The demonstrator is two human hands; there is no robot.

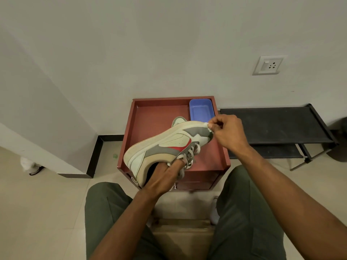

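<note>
Two bare forearms reach out from the bottom edge over a person's knees in dark green trousers (pixel 105 212). A beige, box-like thing (pixel 184 235) sits on the floor between the legs.

The left hand (pixel 165 175) has most of its fingers pushed into the mouth of a sneaker (pixel 165 145). One finger lies outside along the laces, so the hand grips the shoe's upper from within; how the hidden fingers are curled cannot be told. The right hand (pixel 227 132) is bunched, its thumb and forefinger pressed together and pinching the very tip of the sneaker's toe. Whether a small pale scrap lies under them is too small to tell.

The sneaker is cream and grey with a red patch. It is held in the air on its side, sole turned up and away, heel toward the near left and toe toward the far right. It hangs over a red-brown counter (pixel 159 113) with a raised rim and drawers below.

Just behind the sneaker, part of a second shoe (pixel 179 120) shows on the counter. A blue tray (pixel 201 110) sits in the counter's far right corner, against the rim.

To the right of the counter a low black rack (pixel 272 124) stands against the wall, with a white wall socket (pixel 268 65) above it. Well apart to the left, a white bundle (pixel 28 164) lies on the tiled floor by the wall.
</note>
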